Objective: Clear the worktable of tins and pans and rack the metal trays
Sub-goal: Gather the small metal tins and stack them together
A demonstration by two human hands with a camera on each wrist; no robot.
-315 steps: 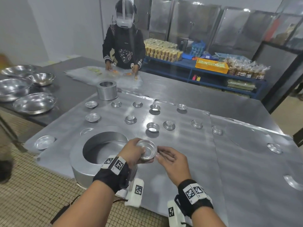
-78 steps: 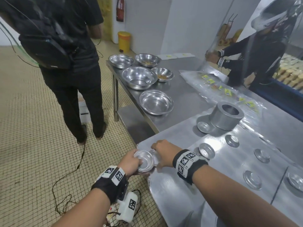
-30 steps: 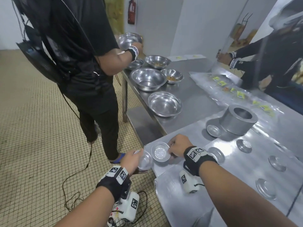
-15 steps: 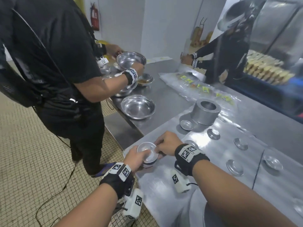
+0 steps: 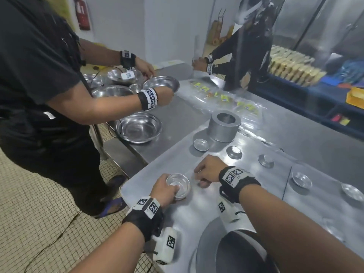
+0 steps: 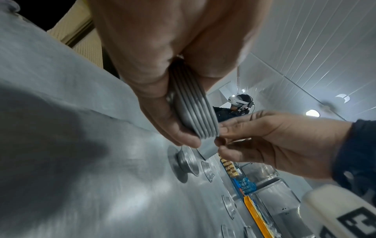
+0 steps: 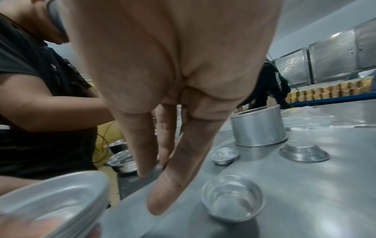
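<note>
My left hand (image 5: pixel 169 191) grips a nested stack of small round tins (image 5: pixel 178 185) at the near left corner of the metal tray (image 5: pixel 197 211). The left wrist view shows several rims in the stack (image 6: pixel 195 116). My right hand (image 5: pixel 200 177) hovers just right of the stack with straight fingers (image 7: pixel 160 198) pointing down and nothing in them. One upright small tin (image 7: pixel 233 203) sits on the tray beside those fingers. More small tins (image 5: pixel 201 144) lie scattered over the tray, some upside down (image 5: pixel 234 152). A tall round pan (image 5: pixel 224 124) stands behind them.
A large round pan (image 5: pixel 236 251) lies at the tray's near edge under my right forearm. A person in black (image 5: pixel 39 95) stands close on my left, lifting a steel bowl (image 5: pixel 160 83) over other bowls (image 5: pixel 138 127). Another person (image 5: pixel 246 56) works at the far side.
The tin my right hand held now sits on the stack in my left hand. My right hand has let go and moved slightly right. The person beside me has shifted a bowl.
</note>
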